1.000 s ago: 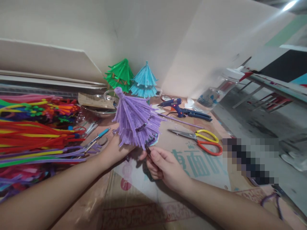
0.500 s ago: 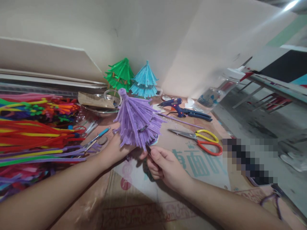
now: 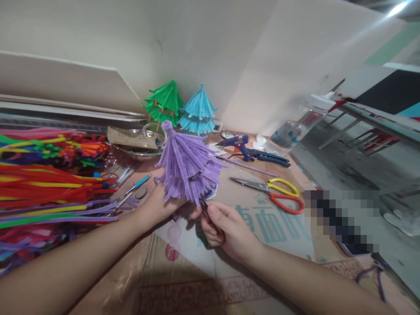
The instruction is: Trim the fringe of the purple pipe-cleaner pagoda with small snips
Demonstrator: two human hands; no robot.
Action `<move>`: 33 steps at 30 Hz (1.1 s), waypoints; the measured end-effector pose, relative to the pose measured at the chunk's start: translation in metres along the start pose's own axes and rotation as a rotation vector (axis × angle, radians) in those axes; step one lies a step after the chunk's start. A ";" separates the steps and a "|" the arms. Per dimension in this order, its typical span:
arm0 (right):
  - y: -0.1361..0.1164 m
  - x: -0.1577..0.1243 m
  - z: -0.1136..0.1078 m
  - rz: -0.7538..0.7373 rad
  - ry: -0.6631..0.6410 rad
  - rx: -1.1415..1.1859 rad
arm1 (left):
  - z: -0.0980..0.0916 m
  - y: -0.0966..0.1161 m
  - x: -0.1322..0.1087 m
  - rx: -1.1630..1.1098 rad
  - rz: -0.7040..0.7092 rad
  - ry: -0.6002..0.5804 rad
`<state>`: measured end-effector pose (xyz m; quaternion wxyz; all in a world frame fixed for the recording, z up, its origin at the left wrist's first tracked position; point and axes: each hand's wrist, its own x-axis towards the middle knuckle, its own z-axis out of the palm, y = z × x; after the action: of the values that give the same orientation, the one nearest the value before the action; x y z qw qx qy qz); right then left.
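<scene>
A purple pipe-cleaner tower [image 3: 188, 164] with two tiers of fringed roof stands tilted in front of me. My left hand [image 3: 161, 202] reaches underneath and behind it and holds it from below; most of its fingers are hidden by the roof. Closed around a pair of dark tweezers [image 3: 204, 207], my right hand [image 3: 223, 225] is at the lower right of the tower. The tweezers' tips are at the lower roof's edge, slightly apart.
Green [image 3: 166, 103] and blue pipe-cleaner towers [image 3: 198, 109] stand against the wall. Right of me lie scissors [image 3: 269, 187], a glue gun [image 3: 236, 142], pliers [image 3: 271, 157] and a plastic jar [image 3: 300, 122]. Pipe-cleaner bundles [image 3: 49, 181] fill the left, near a metal bowl [image 3: 134, 153].
The tips of the tweezers have parted slightly at the lower roof's edge. Both hands and the purple tower have stayed almost in place.
</scene>
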<state>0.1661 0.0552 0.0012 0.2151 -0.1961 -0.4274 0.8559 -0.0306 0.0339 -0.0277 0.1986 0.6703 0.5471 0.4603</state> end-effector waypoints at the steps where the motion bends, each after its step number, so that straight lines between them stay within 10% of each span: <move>1: 0.000 0.000 0.000 0.004 -0.001 0.004 | 0.000 0.000 0.000 -0.004 0.003 0.005; 33: -0.003 -0.001 0.002 0.043 0.012 0.037 | -0.001 0.001 0.001 0.025 -0.003 0.020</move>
<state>0.1667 0.0548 0.0044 0.2028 -0.2061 -0.4060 0.8669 -0.0306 0.0341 -0.0264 0.1852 0.6674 0.5558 0.4597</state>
